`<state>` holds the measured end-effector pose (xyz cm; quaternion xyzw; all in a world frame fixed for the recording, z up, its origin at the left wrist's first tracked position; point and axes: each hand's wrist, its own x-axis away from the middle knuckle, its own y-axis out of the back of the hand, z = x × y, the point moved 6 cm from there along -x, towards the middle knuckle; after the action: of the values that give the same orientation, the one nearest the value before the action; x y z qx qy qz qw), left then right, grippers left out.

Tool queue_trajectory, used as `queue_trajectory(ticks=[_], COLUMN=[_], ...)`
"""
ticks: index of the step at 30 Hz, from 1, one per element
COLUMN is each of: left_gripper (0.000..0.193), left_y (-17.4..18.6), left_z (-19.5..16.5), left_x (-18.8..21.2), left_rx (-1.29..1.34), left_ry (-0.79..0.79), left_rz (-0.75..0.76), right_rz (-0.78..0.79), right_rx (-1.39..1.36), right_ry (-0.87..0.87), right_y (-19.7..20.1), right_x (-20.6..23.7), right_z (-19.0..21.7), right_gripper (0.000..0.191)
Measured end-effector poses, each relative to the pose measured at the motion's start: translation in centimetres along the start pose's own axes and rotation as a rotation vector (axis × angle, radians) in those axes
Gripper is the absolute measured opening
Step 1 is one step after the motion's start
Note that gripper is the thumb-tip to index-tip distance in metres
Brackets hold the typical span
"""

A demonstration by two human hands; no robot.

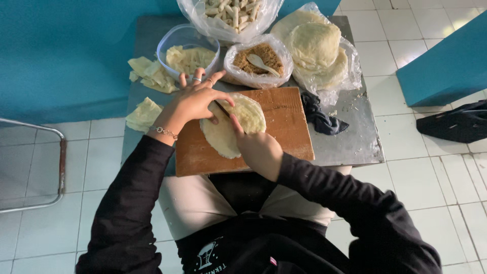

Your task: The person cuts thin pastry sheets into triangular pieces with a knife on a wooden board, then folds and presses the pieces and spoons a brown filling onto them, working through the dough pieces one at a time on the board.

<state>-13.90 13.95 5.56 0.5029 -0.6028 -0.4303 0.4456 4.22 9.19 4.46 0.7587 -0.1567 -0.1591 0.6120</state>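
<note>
Pressing down on a pale round wrapper (pixel 234 124) is the left hand (pixel 195 104), its fingers spread flat over the upper left part of the sheet, while the right hand (pixel 256 147) is closed around the handle of a dark-bladed knife (pixel 221 108) whose blade is laid across the wrapper near the left fingertips. The wrapper lies on a wooden cutting board (pixel 284 127), towards its left half, and the board rests on a grey metal table (pixel 355 132). For a clean cut, it is judged that the sheet should be held taut with flat fingers kept clear of the blade line, and the knife drawn in 1 steady stroke rather than sawed, since thin dough can be expected to drag and tear. The wrapper reads as an oval from this view, with its long axis running from the lower left to the upper right of the board; the blade is set roughly across that axis, pointing up and to the left. Behind the board are seen a clear bowl (pixel 175 43) holding cut pale pieces, more loose pieces (pixel 147 71) on the table beside it, a bag of brown filling (pixel 258 61) with a white spoon (pixel 261 63) in it, a bagged stack of round wrappers (pixel 314 48), and a bag of rolled sticks (pixel 231 12). A dark cloth (pixel 319 116) lies just right of the board.
</note>
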Motion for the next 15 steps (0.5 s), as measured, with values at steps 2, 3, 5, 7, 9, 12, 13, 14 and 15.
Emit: queue_trajectory(ticks=[2,3,5,7,9,12,13,14,15], left_gripper=[0.075,0.074,0.074,0.072,0.072,0.074,0.073,0.072,0.072], left_y=[0.1,-0.1,-0.2,-0.6,-0.8,-0.7,-0.6,-0.4,-0.4], left_z=[0.2,0.4,0.6,0.5,0.5,0.0,0.0,0.0,-0.1], left_x=[0.3,0.3,0.0,-0.1,0.2,0.3,0.4,0.2,0.1], left_rx=[0.030,0.032,0.027,0.018,0.005,-0.025,-0.043,-0.053,-0.045], left_ry=[-0.034,-0.024,-0.024,-0.032,-0.040,-0.061,-0.054,-0.049,-0.045], left_rz=[-0.068,-0.072,-0.077,-0.058,-0.059,-0.100,-0.104,-0.105,-0.081], right_rz=[-0.063,-0.100,0.024,0.063,0.011,-0.127,-0.070,-0.003,0.073], right_rx=[0.049,0.076,0.061,0.012,-0.086,0.119,0.055,-0.008,-0.072], right_ry=[-0.035,-0.047,-0.041,-0.025,-0.013,0.010,-0.004,-0.019,-0.036], right_y=[0.4,0.7,0.4,0.5,1.0,1.7,1.3,0.9,0.4], right_x=[-0.3,-0.4,0.5,1.1,0.7,-0.4,-0.6,-0.3,0.5], right_z=[0.1,0.1,-0.1,-0.5,-0.6,0.0,0.1,-0.1,-0.3], right_gripper=[0.090,0.090,0.091,0.092,0.092,0.094,0.095,0.095,0.096])
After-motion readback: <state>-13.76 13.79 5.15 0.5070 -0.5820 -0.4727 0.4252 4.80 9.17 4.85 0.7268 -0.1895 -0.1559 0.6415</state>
